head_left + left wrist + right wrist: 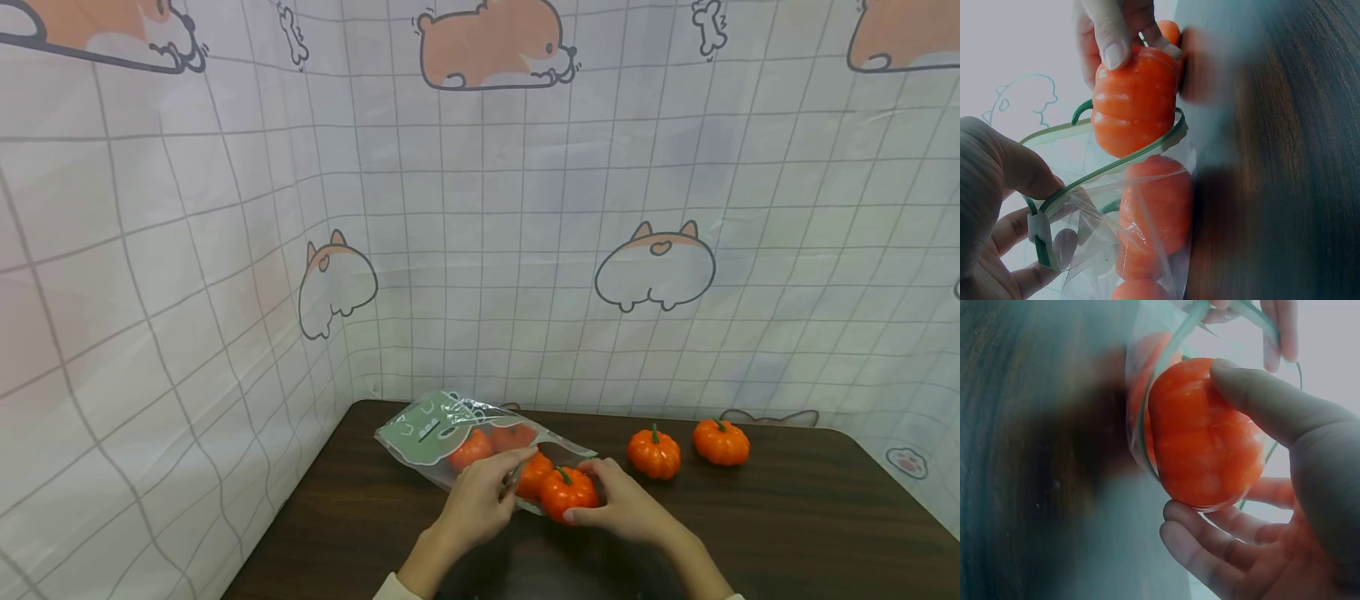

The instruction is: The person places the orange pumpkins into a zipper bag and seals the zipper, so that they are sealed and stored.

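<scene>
A clear zip bag (427, 429) with a green cartoon print lies on the table, several small orange pumpkins (471, 450) inside it. My left hand (480, 498) pinches the bag's green-edged rim beside the white slider (1039, 226), and the mouth gapes. Between the thumb and fingers of my right hand (626, 504) is another orange pumpkin (568, 493) with a green stem. In the left wrist view this pumpkin stands at the bag's opening, partly within the rim. The right wrist view shows the thumb on one side of it and fingertips on the other.
Two more orange pumpkins, one upright (654, 454) and one farther right (721, 442), sit on the dark wooden table (750, 525). A white gridded cloth (495, 333) with cartoon dogs hangs behind the table and along its left side.
</scene>
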Motion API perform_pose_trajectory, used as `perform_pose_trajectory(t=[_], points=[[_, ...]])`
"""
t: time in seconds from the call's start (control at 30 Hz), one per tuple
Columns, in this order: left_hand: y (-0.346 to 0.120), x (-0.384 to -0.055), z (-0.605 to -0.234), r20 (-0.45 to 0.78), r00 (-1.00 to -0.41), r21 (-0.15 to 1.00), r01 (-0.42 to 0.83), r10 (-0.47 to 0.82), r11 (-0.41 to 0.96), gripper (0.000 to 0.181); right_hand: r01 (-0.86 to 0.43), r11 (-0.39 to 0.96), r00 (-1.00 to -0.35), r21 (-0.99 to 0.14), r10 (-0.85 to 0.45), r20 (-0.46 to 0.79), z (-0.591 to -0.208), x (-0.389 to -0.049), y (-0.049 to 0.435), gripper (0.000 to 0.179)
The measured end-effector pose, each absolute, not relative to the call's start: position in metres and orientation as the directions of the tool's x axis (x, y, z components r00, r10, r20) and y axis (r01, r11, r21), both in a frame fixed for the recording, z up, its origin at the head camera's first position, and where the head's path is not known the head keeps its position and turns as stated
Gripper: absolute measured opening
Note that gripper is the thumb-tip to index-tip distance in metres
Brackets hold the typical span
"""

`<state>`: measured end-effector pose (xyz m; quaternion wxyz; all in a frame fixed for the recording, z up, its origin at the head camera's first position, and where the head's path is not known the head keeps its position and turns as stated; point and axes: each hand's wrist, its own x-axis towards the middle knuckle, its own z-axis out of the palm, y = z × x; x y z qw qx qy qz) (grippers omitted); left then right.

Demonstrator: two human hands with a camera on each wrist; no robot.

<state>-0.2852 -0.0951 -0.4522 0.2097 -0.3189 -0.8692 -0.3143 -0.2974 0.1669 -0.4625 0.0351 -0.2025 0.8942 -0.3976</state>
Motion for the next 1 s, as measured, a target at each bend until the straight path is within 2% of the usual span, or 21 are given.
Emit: perform_pose_trajectory(t=[0.4, 1.0], points=[[-0.096, -0.285, -0.451, 0.552, -0.719, 0.427, 0.679, 0.423, 0.597, 0.062, -0.344, 0.597, -0.925, -0.725, -0.346, 0.154, -0.466, -0.293, 0.150, 0.069], [-0.095, -0.285, -0.453, 0.548, -0.719, 0.449, 0.685, 0.428, 0.574, 0.063, -0.265, 0.696, -0.964, -0.668, -0.179, 0.197, -0.471, -0.295, 0.147, 0.046]])
